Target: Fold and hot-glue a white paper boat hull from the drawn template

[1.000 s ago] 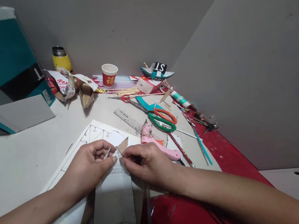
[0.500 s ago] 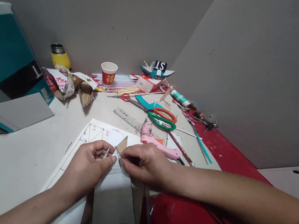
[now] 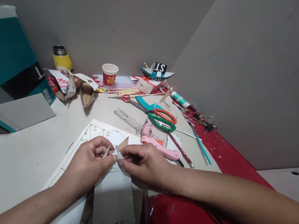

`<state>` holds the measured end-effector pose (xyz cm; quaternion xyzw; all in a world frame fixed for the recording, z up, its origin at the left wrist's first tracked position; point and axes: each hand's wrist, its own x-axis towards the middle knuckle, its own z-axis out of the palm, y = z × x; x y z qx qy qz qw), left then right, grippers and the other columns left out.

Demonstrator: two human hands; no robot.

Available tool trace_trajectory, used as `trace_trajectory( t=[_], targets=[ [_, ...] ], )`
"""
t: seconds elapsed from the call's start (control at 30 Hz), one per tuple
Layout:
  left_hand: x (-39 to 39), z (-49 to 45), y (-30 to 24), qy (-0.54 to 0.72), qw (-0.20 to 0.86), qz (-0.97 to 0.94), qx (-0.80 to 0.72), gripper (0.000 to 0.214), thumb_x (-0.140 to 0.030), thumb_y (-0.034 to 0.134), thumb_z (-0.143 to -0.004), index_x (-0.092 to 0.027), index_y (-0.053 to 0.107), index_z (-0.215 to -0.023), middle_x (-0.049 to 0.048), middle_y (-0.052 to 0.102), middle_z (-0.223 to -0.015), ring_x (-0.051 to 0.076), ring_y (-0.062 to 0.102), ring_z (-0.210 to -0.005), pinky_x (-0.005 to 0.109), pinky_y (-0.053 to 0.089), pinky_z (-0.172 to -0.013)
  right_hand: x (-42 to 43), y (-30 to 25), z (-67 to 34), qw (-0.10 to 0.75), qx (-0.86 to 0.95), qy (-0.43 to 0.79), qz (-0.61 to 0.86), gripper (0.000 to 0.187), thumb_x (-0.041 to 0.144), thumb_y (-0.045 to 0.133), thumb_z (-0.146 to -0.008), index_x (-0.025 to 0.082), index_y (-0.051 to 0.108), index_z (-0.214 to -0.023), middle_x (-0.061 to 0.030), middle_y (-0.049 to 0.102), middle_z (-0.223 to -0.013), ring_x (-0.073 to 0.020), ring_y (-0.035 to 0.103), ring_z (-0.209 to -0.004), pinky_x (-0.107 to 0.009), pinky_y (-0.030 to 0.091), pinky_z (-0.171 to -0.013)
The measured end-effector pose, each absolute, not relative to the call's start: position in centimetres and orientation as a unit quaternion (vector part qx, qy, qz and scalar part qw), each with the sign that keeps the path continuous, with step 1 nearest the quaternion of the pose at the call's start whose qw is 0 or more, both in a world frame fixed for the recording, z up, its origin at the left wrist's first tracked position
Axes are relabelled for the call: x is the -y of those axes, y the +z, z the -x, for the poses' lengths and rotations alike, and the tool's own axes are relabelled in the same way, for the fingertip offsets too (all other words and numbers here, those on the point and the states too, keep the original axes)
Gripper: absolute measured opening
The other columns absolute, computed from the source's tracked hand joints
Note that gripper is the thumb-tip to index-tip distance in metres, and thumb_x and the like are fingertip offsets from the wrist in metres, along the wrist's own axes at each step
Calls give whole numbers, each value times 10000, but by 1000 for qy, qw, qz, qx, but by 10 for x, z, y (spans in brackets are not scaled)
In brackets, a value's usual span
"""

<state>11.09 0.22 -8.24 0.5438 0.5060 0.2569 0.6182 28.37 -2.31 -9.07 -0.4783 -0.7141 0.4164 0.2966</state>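
A folded cardboard piece (image 3: 113,202), white outside and brown inside, stretches from the bottom of the view up to my fingers. My left hand (image 3: 96,157) pinches its far end between thumb and curled fingers. From the other side, my right hand (image 3: 142,159) has thumb and forefinger closed on a small upright flap at that same end. A brown triangular flap (image 3: 123,143) sticks out just past my right fingertips. Beneath lies a white sheet (image 3: 61,172) with ruled black lines. The exact spot where my fingertips meet the cardboard is partly hidden.
Beyond my right hand lie a pink glue gun (image 3: 160,148), scissors (image 3: 162,119), a clear ruler (image 3: 127,120) and a red pencil (image 3: 181,149). A paper cup (image 3: 110,76) and yellow bottle (image 3: 62,60) stand at the back. A teal box (image 3: 3,56) rises at left.
The view has shifted very slightly. Both hands keep their pinch on the cardboard piece, and the small flap at my right fingertips shows a little more of its face.
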Motion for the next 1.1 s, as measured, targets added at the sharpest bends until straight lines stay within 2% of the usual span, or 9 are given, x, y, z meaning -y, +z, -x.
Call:
trace_trajectory(
  t=[0.17,0.33,0.47,0.53,0.63,0.77,0.9,1.1],
  targets=[
    [-3,-111,-83,258,617,-545,-505,213,-309,672,-667,-183,518,-746,-68,506,-572,82,359,-520,214,252,-491,23,-93,-281,310,664,473,489,108,141,534,-780,160,566,-679,58,440,-570,-70,389,-521,-178,327,-488],
    [-3,-111,-87,249,624,-544,-504,217,-297,674,-665,-184,516,-762,-91,463,-522,71,302,-488,209,223,-470,24,-96,-281,313,661,457,505,96,151,548,-753,167,548,-658,60,417,-568,-76,382,-531,-184,320,-495],
    [-7,-105,-84,234,652,-528,-491,263,-292,692,-669,-184,519,-834,-58,569,-575,84,384,-503,212,263,-489,24,-98,-283,309,658,462,508,69,150,537,-769,156,593,-729,49,460,-601,-80,408,-548,-188,338,-512],
    [-11,-101,-78,225,655,-532,-487,265,-300,696,-670,-179,532,-840,-33,609,-608,95,421,-513,216,272,-492,24,-98,-285,304,665,447,515,80,141,539,-768,162,567,-696,55,437,-592,-79,397,-551,-187,331,-513],
    [-18,-96,-70,197,636,-558,-495,201,-296,687,-661,-178,557,-760,-55,546,-519,87,363,-469,213,227,-464,24,-99,-287,298,677,422,524,133,126,539,-760,177,506,-640,67,380,-573,-76,358,-537,-186,303,-498],
    [-21,-93,-68,168,611,-580,-512,139,-293,654,-663,-173,584,-658,-69,466,-453,78,296,-446,215,184,-448,24,-99,-287,287,685,411,528,139,110,528,-751,179,505,-633,70,366,-566,-78,340,-527,-192,291,-487],
    [-18,-94,-75,175,609,-592,-498,143,-306,639,-687,-166,623,-661,-35,528,-503,92,346,-470,224,209,-462,24,-99,-287,277,694,412,522,156,101,515,-755,171,502,-616,71,368,-556,-76,341,-526,-193,296,-492],
    [-15,-95,-79,174,611,-602,-484,131,-289,621,-728,-165,663,-719,-4,606,-581,110,434,-512,224,269,-485,25,-100,-288,266,704,415,512,126,118,517,-775,149,619,-708,60,410,-573,-86,354,-545,-203,303,-495]
  ],
)
